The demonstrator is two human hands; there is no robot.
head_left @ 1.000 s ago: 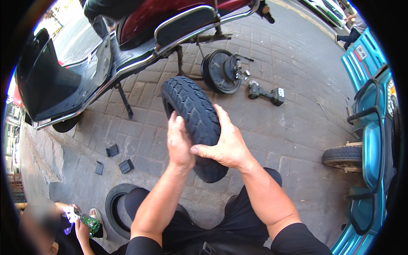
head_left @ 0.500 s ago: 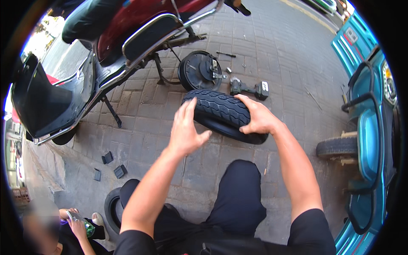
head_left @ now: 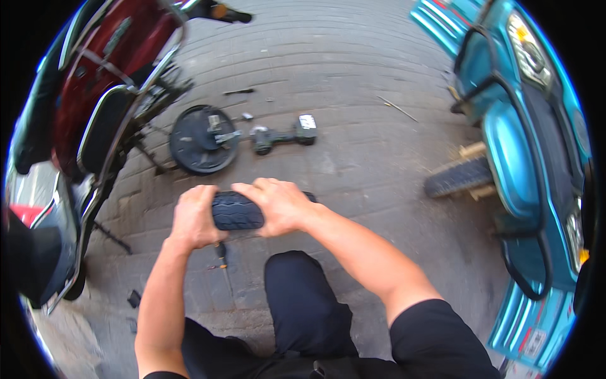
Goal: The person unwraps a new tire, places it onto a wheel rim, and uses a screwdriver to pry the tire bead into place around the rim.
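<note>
My left hand (head_left: 196, 215) and my right hand (head_left: 278, 207) both grip a black treaded tire (head_left: 237, 210) in front of my bent knee, fingers over its top at either side. Much of the tire is hidden behind my hands and its lower part is hard to make out. Beneath it a screwdriver-like tool (head_left: 222, 262) lies on the paving. Beyond the tire lies a black wheel hub (head_left: 196, 142) with metal fittings, beside a cordless power tool (head_left: 281, 136).
A red scooter (head_left: 120, 50) stands at left on paving (head_left: 353, 164). A teal three-wheeled vehicle (head_left: 511, 158) with a black bar and exposed wheel (head_left: 457, 177) stands close at right. A thin rod (head_left: 398, 108) and small dark parts (head_left: 134, 300) lie around.
My view has swung rightward, so the scooter shows farther left. My left hand, loose beside the tire half a second ago, has closed on it; the person at lower left is out of view.
</note>
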